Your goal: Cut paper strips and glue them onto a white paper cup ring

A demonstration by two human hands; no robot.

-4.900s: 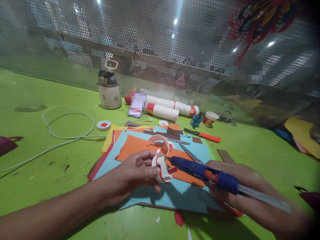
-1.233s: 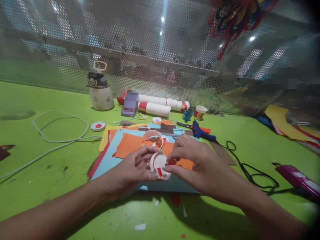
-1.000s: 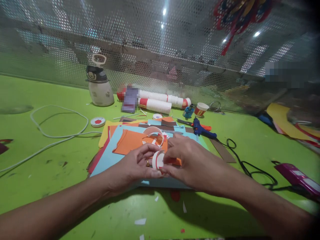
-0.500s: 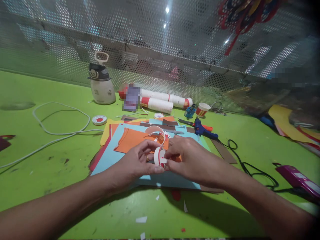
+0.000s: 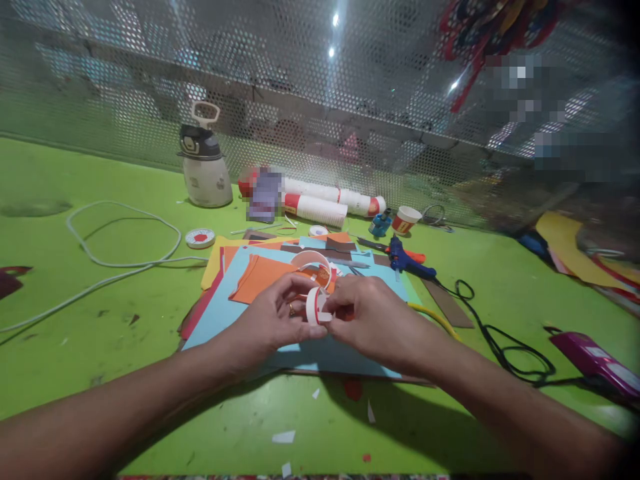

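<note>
My left hand point(image 5: 280, 310) holds a short white paper ring point(image 5: 314, 307) with a red edge, which looks like a cut piece of paper cup. Its thumb is below and the fingers curl behind. My right hand point(image 5: 363, 307) pinches at the ring's right side, beside a small white tab point(image 5: 325, 317); the fingertips partly hide the contact. Both hands are over a pile of coloured paper, with a light blue sheet point(image 5: 220, 320) on top and an orange piece point(image 5: 255, 277) on it. Just beyond the fingers lies a curved white strip point(image 5: 307, 257).
A blue glue gun point(image 5: 400, 257) lies right of the pile, near scissors point(image 5: 373, 245). Stacked paper cups point(image 5: 320, 210), a single cup point(image 5: 406, 219) and a white bottle point(image 5: 206, 177) line the back. A white cable point(image 5: 120, 267) loops at left; a purple device point(image 5: 595, 360) lies right.
The ring has turned slightly and shifted a little left between my hands. A yellow curved strip now shows behind my right wrist. My grip stays about the same.
</note>
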